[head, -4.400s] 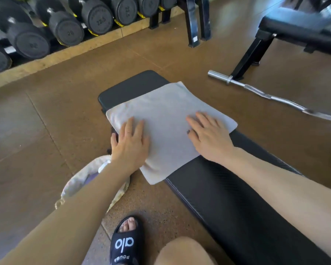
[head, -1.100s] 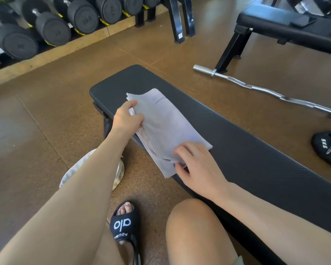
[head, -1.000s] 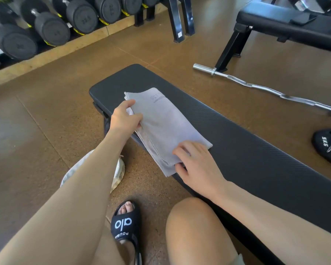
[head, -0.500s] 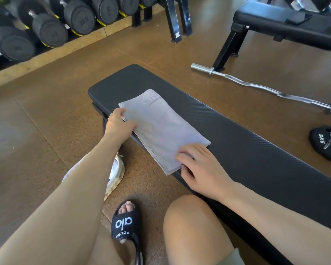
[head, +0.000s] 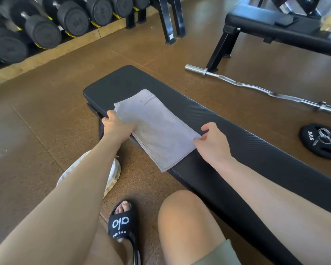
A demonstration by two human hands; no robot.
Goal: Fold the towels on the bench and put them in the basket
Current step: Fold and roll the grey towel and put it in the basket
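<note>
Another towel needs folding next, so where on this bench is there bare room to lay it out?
Bare bench pad runs from the right hand toward the near right. A short strip lies past the folded towel, at the far end. The middle is crowded: left hand and towel.

One head-worn wide-angle camera looks forward and down from close above the near edge of the bench [head: 227,131], the dumbbell rack [head: 46,29] beyond its far end.
</note>
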